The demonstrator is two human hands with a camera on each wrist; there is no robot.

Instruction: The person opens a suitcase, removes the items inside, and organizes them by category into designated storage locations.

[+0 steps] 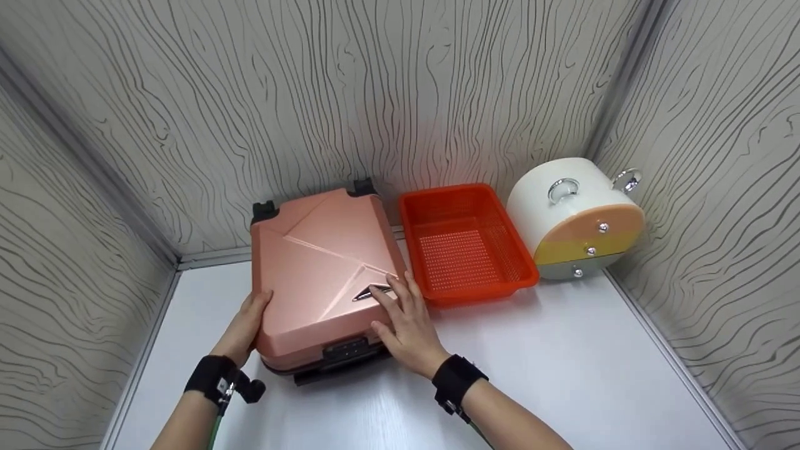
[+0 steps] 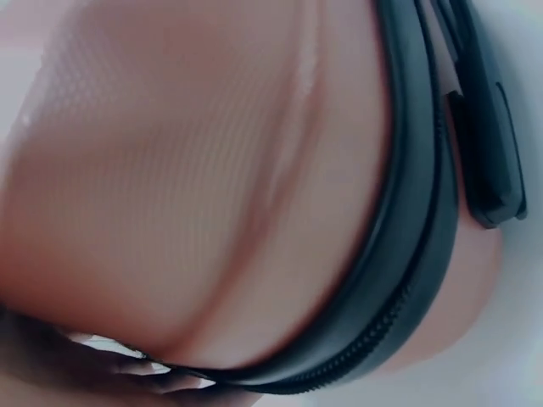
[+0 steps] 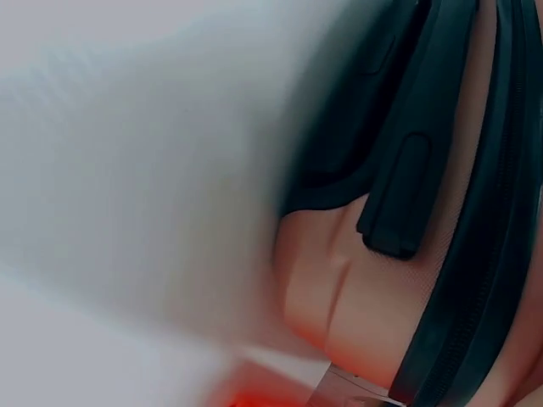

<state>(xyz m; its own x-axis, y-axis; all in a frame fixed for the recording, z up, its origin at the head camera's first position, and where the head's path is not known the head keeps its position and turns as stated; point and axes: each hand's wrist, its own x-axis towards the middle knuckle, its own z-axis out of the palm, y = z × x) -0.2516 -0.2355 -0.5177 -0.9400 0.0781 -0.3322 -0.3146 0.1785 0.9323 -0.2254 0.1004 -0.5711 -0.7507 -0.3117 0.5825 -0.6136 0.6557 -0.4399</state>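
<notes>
A rose-pink hard-shell suitcase (image 1: pixel 325 262) lies flat on the white table, its two black wheels toward the back wall. My left hand (image 1: pixel 242 325) holds its left side near the front corner, thumb at the lid's edge; the other fingers are mostly hidden in the head view. In the left wrist view, darkened fingers (image 2: pixel 127 373) lie along the suitcase side near the black zipper (image 2: pixel 373 339). My right hand (image 1: pixel 409 325) rests on the near right corner with fingers spread over the lid, by a dark triangular emblem (image 1: pixel 364 294). The right wrist view shows the suitcase's black handle (image 3: pixel 407 195).
A red plastic basket (image 1: pixel 525 278) with a perforated bottom stands right of the suitcase, close to my right fingertips. Farther right is a white rounded drawer box (image 1: pixel 562 169) with coloured drawer fronts and silvery rings. Patterned wall panels (image 1: pixel 375 94) enclose the white table (image 1: pixel 531 375).
</notes>
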